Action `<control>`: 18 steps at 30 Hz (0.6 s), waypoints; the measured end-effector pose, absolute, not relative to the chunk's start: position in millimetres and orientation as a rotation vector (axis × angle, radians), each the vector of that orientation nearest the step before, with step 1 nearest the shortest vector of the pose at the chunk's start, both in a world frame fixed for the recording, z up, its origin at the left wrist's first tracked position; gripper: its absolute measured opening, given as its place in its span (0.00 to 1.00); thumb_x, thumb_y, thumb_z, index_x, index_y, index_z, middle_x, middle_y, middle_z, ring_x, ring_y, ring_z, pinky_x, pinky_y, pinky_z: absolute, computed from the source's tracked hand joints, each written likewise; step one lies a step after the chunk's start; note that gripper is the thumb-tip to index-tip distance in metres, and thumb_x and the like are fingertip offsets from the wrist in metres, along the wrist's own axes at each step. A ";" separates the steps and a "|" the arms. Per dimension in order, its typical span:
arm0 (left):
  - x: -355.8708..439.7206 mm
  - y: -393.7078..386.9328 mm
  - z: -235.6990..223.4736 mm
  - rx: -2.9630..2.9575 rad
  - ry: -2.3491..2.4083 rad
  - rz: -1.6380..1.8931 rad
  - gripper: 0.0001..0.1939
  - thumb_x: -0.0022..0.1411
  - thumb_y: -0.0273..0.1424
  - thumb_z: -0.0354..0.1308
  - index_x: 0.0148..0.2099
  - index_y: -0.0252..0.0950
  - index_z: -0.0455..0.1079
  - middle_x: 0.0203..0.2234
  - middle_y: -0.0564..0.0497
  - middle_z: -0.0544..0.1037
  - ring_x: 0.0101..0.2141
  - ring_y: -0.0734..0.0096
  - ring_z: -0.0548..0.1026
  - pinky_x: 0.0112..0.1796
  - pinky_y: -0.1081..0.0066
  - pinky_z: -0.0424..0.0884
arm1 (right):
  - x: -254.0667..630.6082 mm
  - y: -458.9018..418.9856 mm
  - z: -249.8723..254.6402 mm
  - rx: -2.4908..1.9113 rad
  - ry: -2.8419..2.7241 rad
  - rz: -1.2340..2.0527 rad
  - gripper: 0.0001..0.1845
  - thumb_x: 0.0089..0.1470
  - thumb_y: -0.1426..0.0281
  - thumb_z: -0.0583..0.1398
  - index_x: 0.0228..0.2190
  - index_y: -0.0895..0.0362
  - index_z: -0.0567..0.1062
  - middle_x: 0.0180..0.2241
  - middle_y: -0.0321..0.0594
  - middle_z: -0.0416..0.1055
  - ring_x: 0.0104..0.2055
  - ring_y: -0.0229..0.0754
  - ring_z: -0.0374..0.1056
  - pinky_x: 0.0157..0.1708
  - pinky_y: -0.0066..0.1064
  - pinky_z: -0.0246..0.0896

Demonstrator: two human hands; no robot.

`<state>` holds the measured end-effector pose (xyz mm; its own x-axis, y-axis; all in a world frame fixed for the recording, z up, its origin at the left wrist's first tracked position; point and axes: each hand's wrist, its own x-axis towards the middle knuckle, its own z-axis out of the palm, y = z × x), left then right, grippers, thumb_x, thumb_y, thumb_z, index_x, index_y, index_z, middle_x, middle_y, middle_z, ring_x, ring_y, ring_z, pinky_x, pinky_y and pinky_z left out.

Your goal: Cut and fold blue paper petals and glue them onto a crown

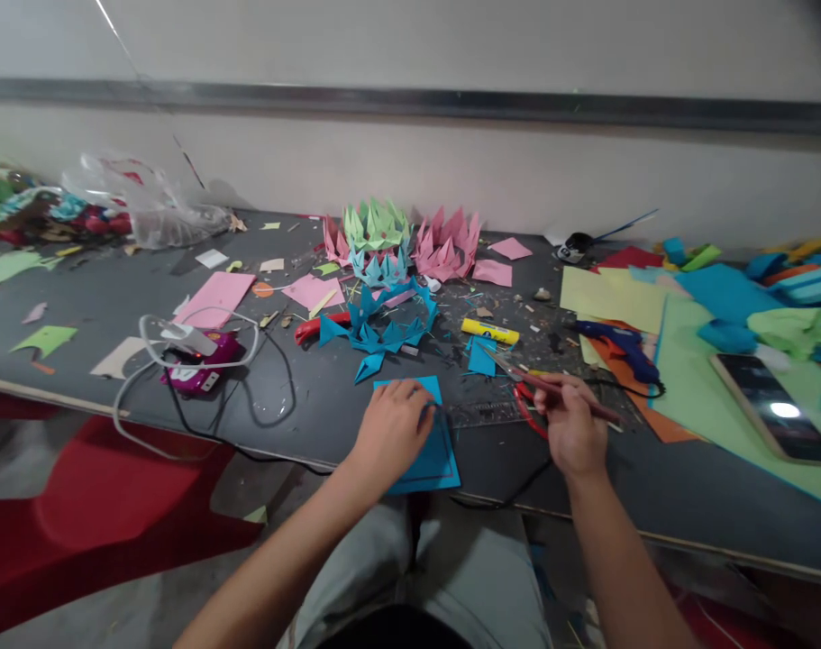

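My left hand (391, 431) rests, fingers curled, on a blue square of paper (434, 455) at the table's near edge. My right hand (570, 424) is closed around a thin reddish stick-like tool (518, 371) whose tip points up and left, over red-handled scissors (526, 410) and a clear ruler (484, 413). A small blue folded piece (481, 356) lies just beyond the tool's tip. Further back lie a ring of blue folded paper points (379, 332) and pink, green and blue paper crowns (400, 239).
A yellow glue stick (489, 331), a blue glue gun (619, 347), a phone (765, 406) on green sheets, coloured paper at the right, a purple device with white cable (194, 361), a plastic bag (153, 212) and a red chair (92, 514) are in view.
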<state>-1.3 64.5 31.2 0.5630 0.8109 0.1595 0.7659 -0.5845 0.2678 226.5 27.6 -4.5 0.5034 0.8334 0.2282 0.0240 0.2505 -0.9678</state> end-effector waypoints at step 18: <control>9.5 103.5 12.3 2.249 0.718 0.798 0.08 0.61 0.24 0.50 0.41 0.33 0.68 0.36 0.47 0.74 0.39 0.71 0.71 0.40 0.72 0.68 | 216.6 15.6 -10.7 -1.177 -1.143 0.948 0.12 0.49 0.59 0.59 0.33 0.52 0.73 0.28 0.37 0.75 0.28 0.40 0.71 0.25 0.31 0.65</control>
